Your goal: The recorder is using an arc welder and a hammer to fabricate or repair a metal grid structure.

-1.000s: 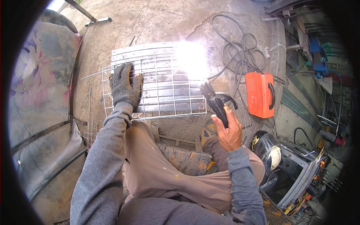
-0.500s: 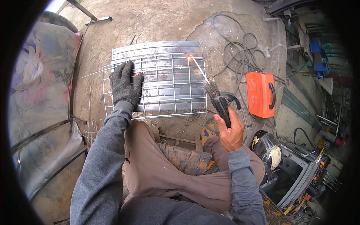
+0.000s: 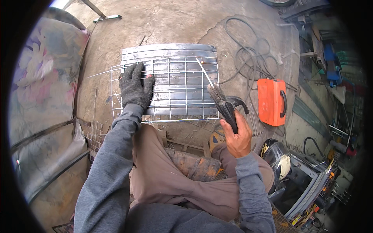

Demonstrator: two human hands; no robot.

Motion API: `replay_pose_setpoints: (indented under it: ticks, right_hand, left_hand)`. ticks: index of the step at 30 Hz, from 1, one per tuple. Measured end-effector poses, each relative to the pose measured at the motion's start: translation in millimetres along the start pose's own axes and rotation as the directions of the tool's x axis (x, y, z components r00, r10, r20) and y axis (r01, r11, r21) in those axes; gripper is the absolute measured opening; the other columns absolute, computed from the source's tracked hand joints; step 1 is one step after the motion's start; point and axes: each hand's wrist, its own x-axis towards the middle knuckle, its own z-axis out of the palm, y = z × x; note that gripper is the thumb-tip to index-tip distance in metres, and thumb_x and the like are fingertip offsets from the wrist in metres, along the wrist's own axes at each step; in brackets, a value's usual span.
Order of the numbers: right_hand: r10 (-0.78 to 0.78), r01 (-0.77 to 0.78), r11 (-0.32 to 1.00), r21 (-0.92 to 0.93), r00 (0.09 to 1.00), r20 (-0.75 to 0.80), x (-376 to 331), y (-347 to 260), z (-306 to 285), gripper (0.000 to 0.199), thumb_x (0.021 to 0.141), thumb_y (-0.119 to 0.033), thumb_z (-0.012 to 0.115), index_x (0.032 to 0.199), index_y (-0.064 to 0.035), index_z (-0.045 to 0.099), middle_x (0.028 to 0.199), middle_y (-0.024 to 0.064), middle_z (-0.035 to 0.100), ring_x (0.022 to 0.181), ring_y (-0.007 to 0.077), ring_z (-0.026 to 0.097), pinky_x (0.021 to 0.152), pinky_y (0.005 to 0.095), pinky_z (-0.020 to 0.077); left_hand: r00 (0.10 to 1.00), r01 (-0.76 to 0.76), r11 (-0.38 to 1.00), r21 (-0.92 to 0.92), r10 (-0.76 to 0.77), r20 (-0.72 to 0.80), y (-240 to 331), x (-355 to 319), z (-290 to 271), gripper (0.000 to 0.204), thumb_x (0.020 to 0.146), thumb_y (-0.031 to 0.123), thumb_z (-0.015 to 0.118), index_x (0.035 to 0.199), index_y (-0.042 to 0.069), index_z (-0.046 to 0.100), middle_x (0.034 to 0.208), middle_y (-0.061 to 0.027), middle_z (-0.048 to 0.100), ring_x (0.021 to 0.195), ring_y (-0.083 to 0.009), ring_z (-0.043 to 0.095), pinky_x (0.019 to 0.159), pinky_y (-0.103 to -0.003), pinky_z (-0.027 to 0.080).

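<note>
My left hand [image 3: 136, 87], in a dark grey glove with bare fingertips, lies spread on the left part of a wire grid [image 3: 186, 87]. Beneath the grid are metal slats [image 3: 169, 48] laid side by side. In my bare right hand [image 3: 237, 136] is a black welding electrode holder [image 3: 226, 108], fingers wrapped round its handle. A thin pale electrode [image 3: 204, 72] sticks out of its jaws, slanting up and left over the grid's upper right part. Close to the electrode's end, a small orange glow [image 3: 202, 62] shows on a wire.
An orange welding machine [image 3: 271, 101] with a black handle stands on the right. Grey cable [image 3: 252, 50] lies coiled beyond it. Near my right knee are a welding helmet [image 3: 274, 155] and a cluttered stand [image 3: 301, 186]. A stained sheet panel [image 3: 46, 73] borders the left side.
The bright arc and sparks at the electrode's end have gone, leaving a small glow. The electrode tip has come slightly off the joint. My left hand stays on the grid; the whole view has shifted slightly.
</note>
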Motion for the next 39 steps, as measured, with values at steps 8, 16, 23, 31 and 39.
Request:
replay_pose_setpoints:
  ticks: [8, 16, 23, 31, 39]
  right_hand:
    - [-0.036, 0.036, 0.999, -0.024, 0.999, 0.024, -1, 0, 7, 0.047, 0.093, -0.017, 0.077, 0.130, 0.0077, 0.061, 0.111, 0.0246, 0.070, 0.096, 0.0392, 0.072, 0.080, 0.0422, 0.0567]
    - [-0.047, 0.048, 0.998, -0.033, 0.998, 0.032, 1, 0, 12, 0.047, 0.093, -0.019, 0.078, 0.129, 0.0067, 0.062, 0.110, 0.0246, 0.070, 0.095, 0.0394, 0.072, 0.079, 0.0428, 0.0576]
    - [-0.032, 0.034, 0.999, -0.043, 0.999, 0.040, 0, -1, 13, 0.048, 0.093, -0.021, 0.078, 0.129, 0.0061, 0.062, 0.107, 0.0233, 0.070, 0.092, 0.0381, 0.072, 0.077, 0.0424, 0.0578]
    - [-0.036, 0.037, 0.998, -0.050, 0.999, 0.030, 1, 1, 13, 0.048, 0.093, -0.020, 0.078, 0.129, 0.0056, 0.062, 0.106, 0.0224, 0.070, 0.091, 0.0376, 0.073, 0.077, 0.0422, 0.0579]
    - [-0.052, 0.053, 0.998, -0.045, 0.998, 0.036, 1, 1, 15, 0.048, 0.092, -0.020, 0.079, 0.130, 0.0044, 0.062, 0.106, 0.0212, 0.071, 0.090, 0.0371, 0.073, 0.075, 0.0419, 0.0579]
  left_hand:
    - [1.000, 0.013, 1.000, 0.000, -0.013, -0.007, 1, -1, 0, 0.056, 0.094, 0.040, 0.070, 0.143, 0.015, 0.058, 0.145, -0.0150, 0.055, 0.137, -0.0341, 0.050, 0.119, -0.052, 0.030]
    - [0.999, 0.044, 0.998, -0.035, -0.043, 0.030, 0, -1, 2, 0.059, 0.092, 0.041, 0.069, 0.144, 0.014, 0.056, 0.146, -0.0140, 0.053, 0.140, -0.0317, 0.047, 0.123, -0.056, 0.024]
    - [0.999, 0.042, 0.999, -0.029, -0.042, 0.018, -1, -1, 1, 0.059, 0.092, 0.041, 0.069, 0.143, 0.015, 0.056, 0.146, -0.0140, 0.053, 0.141, -0.0317, 0.046, 0.123, -0.055, 0.024]
    - [0.999, 0.039, 0.998, -0.049, -0.038, 0.007, -1, -1, 3, 0.058, 0.092, 0.040, 0.070, 0.142, 0.015, 0.056, 0.144, -0.0147, 0.054, 0.139, -0.0329, 0.047, 0.122, -0.056, 0.024]
    - [1.000, 0.029, 0.998, -0.053, -0.030, -0.011, -1, -1, 3, 0.058, 0.091, 0.039, 0.071, 0.141, 0.014, 0.057, 0.144, -0.0146, 0.054, 0.139, -0.0330, 0.048, 0.122, -0.056, 0.025]
